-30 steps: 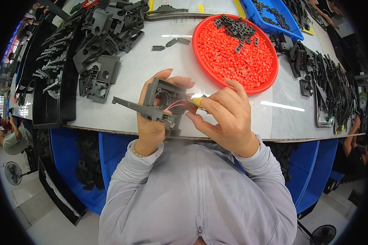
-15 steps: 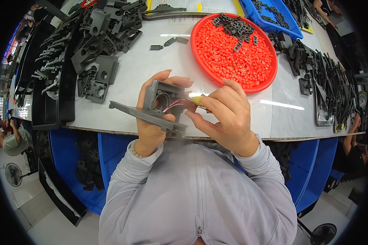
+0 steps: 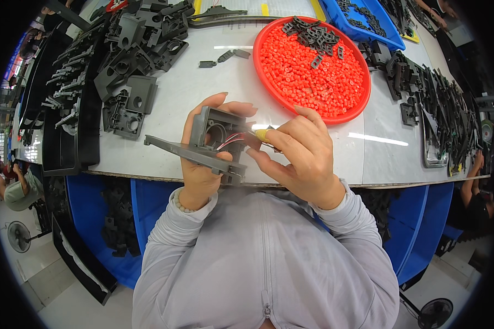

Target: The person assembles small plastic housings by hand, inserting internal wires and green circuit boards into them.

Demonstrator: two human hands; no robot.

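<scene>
My left hand is closed around a dark grey plastic housing, tilted in front of my chest, with a round recess inside. A long grey strip juts from its lower side to the left. Thin red and white wires come out of the cavity toward my right hand. The fingers of that hand are pinched at the housing's open right side. Something yellow shows at the index fingertip, with a thin dark, shiny piece below it; I cannot make out exactly what is held.
A red round tray of small red caps and dark clips stands beyond my right hand. Behind it is a blue bin. Grey housings pile up at left beside a black tray. Dark strips lie at right.
The housing and both hands stay almost in place, with only a slight shift to the left in the picture. The right fingers keep their pinch beside the wires.
</scene>
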